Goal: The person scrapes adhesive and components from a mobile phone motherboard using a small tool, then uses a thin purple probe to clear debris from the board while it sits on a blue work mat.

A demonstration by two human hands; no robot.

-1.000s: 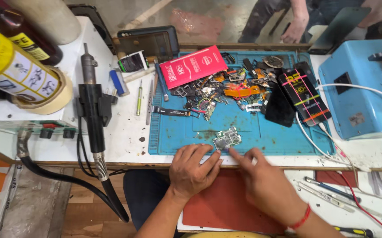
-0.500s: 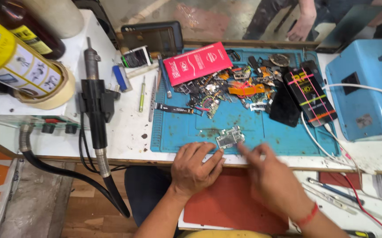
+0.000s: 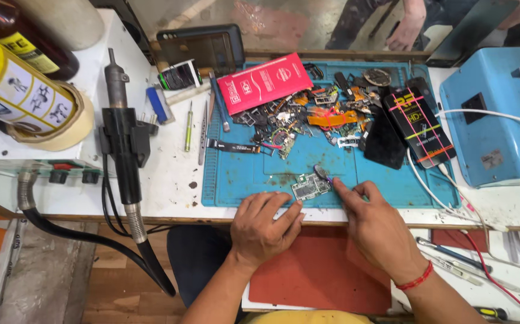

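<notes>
A small green circuit board (image 3: pixel 310 186) lies near the front edge of the blue work mat (image 3: pixel 242 174). My left hand (image 3: pixel 266 227) rests at the mat's edge, its fingertips pressing on the board's lower left side. My right hand (image 3: pixel 377 225) is to the right of the board, pinching a thin tool with a purple tip (image 3: pixel 322 174) whose end touches the board's upper right corner. A red thread circles my right wrist.
A heap of small phone parts and flex cables (image 3: pixel 308 120) covers the mat's far half, with a red packet (image 3: pixel 266 81) and a black packet (image 3: pixel 419 123). A hot-air gun (image 3: pixel 122 150) hangs at left, a blue machine (image 3: pixel 500 120) stands at right. Another person's hand (image 3: pixel 404 30) shows beyond the table.
My right hand has drawn in toward the board and now holds the tool tip on its upper right corner. My left hand stays on the board.
</notes>
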